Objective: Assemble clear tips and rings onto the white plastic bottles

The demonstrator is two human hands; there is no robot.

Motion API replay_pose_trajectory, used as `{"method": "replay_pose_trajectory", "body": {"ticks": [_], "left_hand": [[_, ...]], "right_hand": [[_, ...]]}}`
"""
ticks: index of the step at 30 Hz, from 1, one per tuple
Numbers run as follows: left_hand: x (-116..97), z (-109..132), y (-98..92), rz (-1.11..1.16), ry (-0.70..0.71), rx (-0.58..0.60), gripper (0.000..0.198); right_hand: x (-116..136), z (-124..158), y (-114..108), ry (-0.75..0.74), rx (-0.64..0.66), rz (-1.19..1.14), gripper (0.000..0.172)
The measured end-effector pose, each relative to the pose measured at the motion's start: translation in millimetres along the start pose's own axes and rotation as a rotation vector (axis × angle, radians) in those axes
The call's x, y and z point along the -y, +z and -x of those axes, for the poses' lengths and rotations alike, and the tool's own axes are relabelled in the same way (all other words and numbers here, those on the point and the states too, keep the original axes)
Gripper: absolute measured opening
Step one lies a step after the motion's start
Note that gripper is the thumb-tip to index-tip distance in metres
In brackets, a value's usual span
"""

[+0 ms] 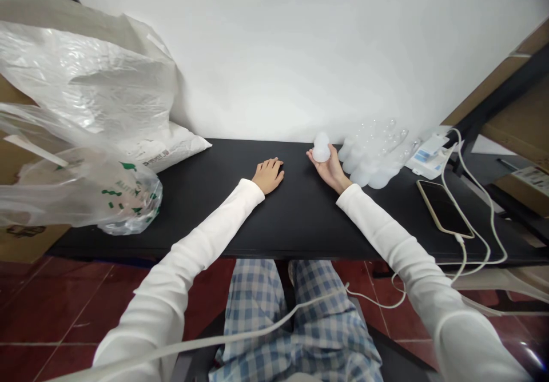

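Note:
My left hand (268, 176) lies palm down on the black table (291, 222), its fingers spread, with nothing in it. My right hand (332, 170) is turned palm up near the table's back edge and has its fingers curled round a small white snowman-shaped piece (321, 147). That piece stands upright, with a narrow rounded top over a wider base. Just right of this hand is a cluster of similar white pieces (373, 159), packed together, several with clear shiny tips.
At the left, a big white plastic sack (98, 79) and a clear bag (124, 193) with green print take up the table's end. To the right are a white-and-blue box (429, 156), a phone (445, 207) and a looping white cable (484, 193). A white wall (274, 56) rises behind.

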State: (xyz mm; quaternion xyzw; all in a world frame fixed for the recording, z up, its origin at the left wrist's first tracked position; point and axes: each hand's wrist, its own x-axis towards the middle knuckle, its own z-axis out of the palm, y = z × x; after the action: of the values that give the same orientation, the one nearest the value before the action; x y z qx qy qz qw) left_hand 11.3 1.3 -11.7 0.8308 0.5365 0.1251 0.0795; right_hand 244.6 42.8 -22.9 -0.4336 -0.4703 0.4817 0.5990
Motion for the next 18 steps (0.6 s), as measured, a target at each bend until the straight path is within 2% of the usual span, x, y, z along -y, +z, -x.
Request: {"method": "replay_pose_trajectory", "body": {"ticks": [3, 7, 9, 12, 18], "left_hand": [[-1, 0, -0.6, -0.005, -0.002, -0.002, 0.050], [-1, 1, -0.8, -0.007, -0.003, -0.001, 0.050], [-2, 1, -0.9, -0.009, -0.003, -0.008, 0.050], [-2, 1, -1.2, -0.010, -0.007, -0.010, 0.050], [-1, 1, -0.6, 0.004, -0.009, -0.008, 0.049]], "right_hand": [[1, 5, -2, -0.075, -0.031, 0.213, 0.050], [1, 12, -9, -0.352, -0.149, 0.584, 0.053], [1, 13, -13, -0.431, -0.221, 0.741, 0.050], [0, 13, -15, -0.446, -0.294, 0.869, 0.053], [0, 15, -13, -0.488, -0.316, 0.953, 0.078]]}}
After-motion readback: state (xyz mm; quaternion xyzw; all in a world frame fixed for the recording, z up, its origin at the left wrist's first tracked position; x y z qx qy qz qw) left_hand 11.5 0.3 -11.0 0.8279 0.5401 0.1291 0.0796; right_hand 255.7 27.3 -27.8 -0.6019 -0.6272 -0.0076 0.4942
